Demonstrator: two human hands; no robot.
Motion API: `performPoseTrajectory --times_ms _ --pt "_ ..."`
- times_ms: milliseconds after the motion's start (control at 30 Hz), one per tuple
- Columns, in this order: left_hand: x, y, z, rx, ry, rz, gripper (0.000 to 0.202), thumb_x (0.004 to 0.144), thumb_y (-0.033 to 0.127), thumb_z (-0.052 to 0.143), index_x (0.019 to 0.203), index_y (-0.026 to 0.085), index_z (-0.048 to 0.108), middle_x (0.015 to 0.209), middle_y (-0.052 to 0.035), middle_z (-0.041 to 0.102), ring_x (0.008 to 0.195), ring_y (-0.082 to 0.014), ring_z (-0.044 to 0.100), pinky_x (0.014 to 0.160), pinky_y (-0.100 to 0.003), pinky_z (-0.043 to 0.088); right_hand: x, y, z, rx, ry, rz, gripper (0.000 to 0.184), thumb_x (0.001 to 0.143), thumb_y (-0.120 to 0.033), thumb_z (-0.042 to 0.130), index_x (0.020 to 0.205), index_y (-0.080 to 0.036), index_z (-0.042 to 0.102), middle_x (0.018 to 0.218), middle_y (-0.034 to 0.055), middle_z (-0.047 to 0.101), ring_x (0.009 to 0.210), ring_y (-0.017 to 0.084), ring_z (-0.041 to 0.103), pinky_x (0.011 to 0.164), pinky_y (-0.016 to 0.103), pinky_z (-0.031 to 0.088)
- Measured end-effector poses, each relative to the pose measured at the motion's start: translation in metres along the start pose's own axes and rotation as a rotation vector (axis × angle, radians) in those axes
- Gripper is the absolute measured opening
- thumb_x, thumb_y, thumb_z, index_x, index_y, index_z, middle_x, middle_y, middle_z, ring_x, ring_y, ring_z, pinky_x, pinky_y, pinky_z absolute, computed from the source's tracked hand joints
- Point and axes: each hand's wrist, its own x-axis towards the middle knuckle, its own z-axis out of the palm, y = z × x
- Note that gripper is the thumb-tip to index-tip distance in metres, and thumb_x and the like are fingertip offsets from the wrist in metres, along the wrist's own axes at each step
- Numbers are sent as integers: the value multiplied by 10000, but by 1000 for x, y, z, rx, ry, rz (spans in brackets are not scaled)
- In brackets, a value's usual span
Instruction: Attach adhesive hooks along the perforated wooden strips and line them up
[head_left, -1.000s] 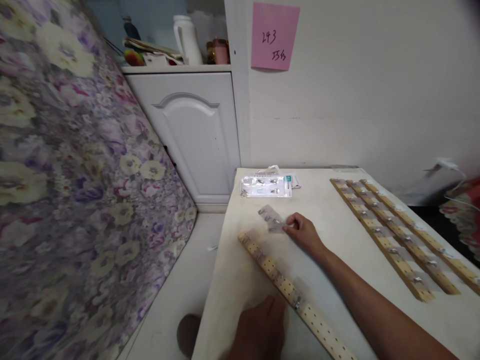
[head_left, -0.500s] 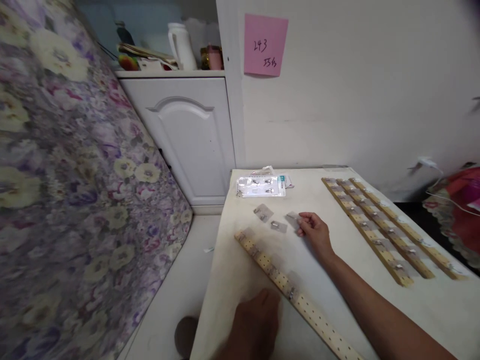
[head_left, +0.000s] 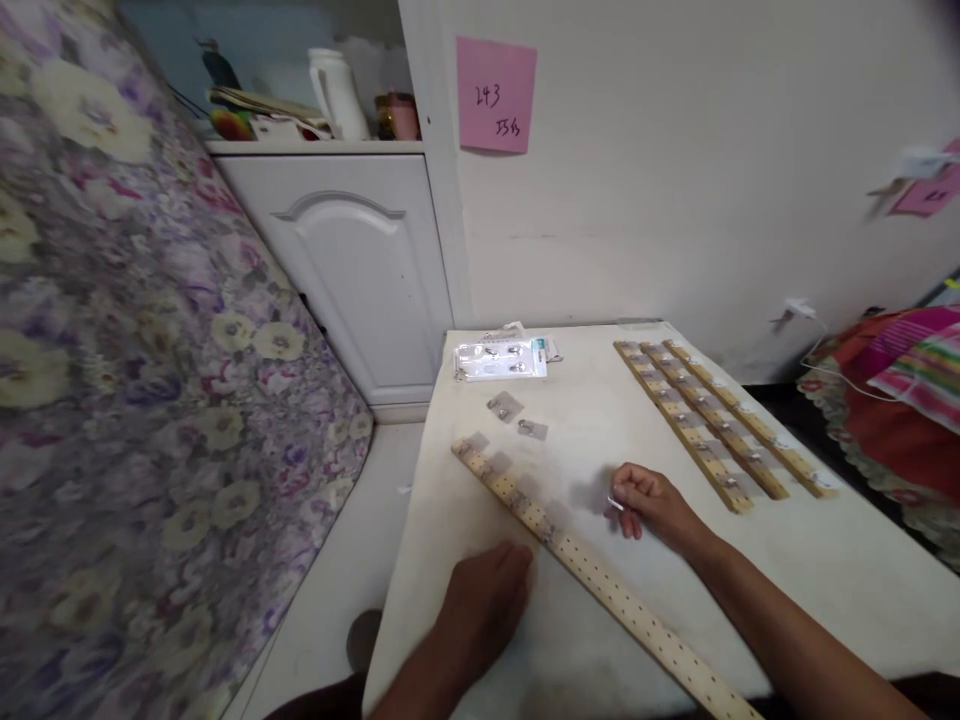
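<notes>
A long wooden strip with rows of holes (head_left: pixel 637 610) runs diagonally over the table, its far part bearing several clear adhesive patches with small metal hooks. Beside its near left edge rests my left hand (head_left: pixel 487 590), fingers curled into a loose fist; nothing shows in it. Right of the strip and above the table, my right hand (head_left: pixel 649 500) pinches a small adhesive hook (head_left: pixel 615 503), mostly seen as a bright metal piece. Two loose adhesive hooks, one on a clear patch (head_left: pixel 505 406) and another nearby (head_left: pixel 532 429), lie beyond the strip's far end.
Clear blister packs (head_left: pixel 499 361) lie at the table's back left. Three more wooden strips with hooks (head_left: pixel 694 420) lie parallel on the right. A white cabinet (head_left: pixel 352 270) and a floral curtain (head_left: pixel 150 400) stand to the left; a wall socket plug (head_left: pixel 796 308) is at right.
My right hand has drawn back toward me with the adhesive hook, away from the loose ones. My left hand has come closer to the strip. The view has shifted to the right.
</notes>
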Motion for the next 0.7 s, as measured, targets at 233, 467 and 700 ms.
performPoseTrajectory --times_ms 233,467,700 --pt "-24 34 14 -245 240 -235 208 938 238 366 972 231 571 870 -16 638 809 -155 608 720 -250 460 -8 1 4 -69 -201 16 321 759 -428 680 918 -153 631 586 -35 622 438 89 564 436 211 425" --pt "-30 77 41 -395 375 -258 201 921 208 421 1038 215 583 834 -22 623 759 -141 603 676 -234 475 -15 3 19 -78 -311 83 213 781 -353 646 882 -176 583 621 -53 604 418 79 567 382 173 391" --pt "-27 82 49 -223 320 -179 408 905 119 384 1301 203 438 873 -54 567 770 -158 560 643 -252 477 -21 -6 27 -207 -301 35 63 825 -244 551 831 -187 578 585 -62 552 421 75 533 407 183 393"
